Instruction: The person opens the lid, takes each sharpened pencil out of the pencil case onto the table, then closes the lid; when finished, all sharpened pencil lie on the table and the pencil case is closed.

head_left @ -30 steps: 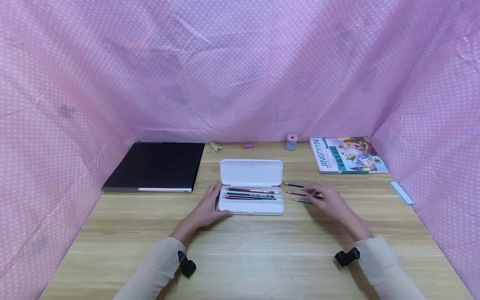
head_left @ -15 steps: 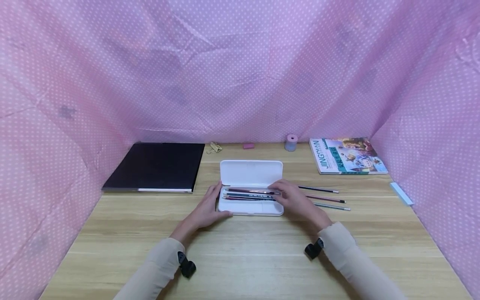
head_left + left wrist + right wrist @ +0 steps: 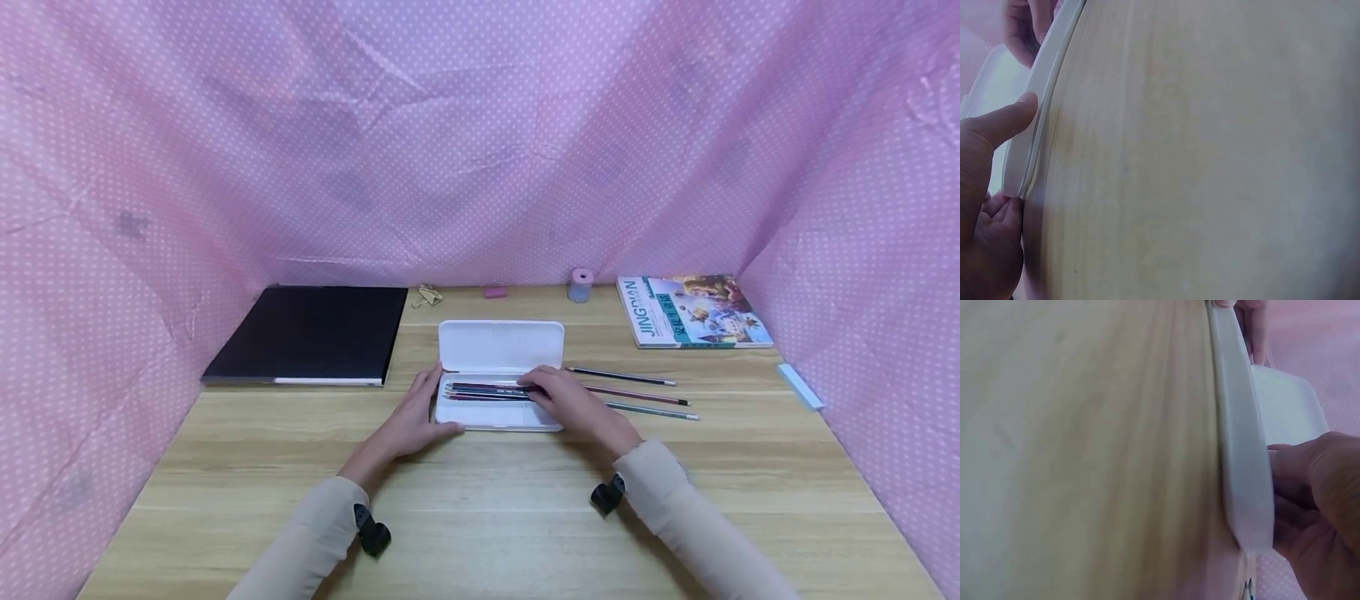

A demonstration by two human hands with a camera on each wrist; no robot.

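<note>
Two hands (image 3: 409,421) (image 3: 573,403) angle inward at the white case (image 3: 501,345).

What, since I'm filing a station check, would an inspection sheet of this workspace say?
Surface: pale wood-grain table.
Job's things: open white pencil case, several pencils inside; three loose pencils right of it.
Clutter: flat black item, binder clip, pink block, pink-and-blue container, illustrated book, pale-blue strip.
Hands: left hand grips the case's left end; right hand reaches into it, its hold partly hidden.
Cables: nothing seen.
Surroundings: pink dotted cloth behind and at both sides.
</note>
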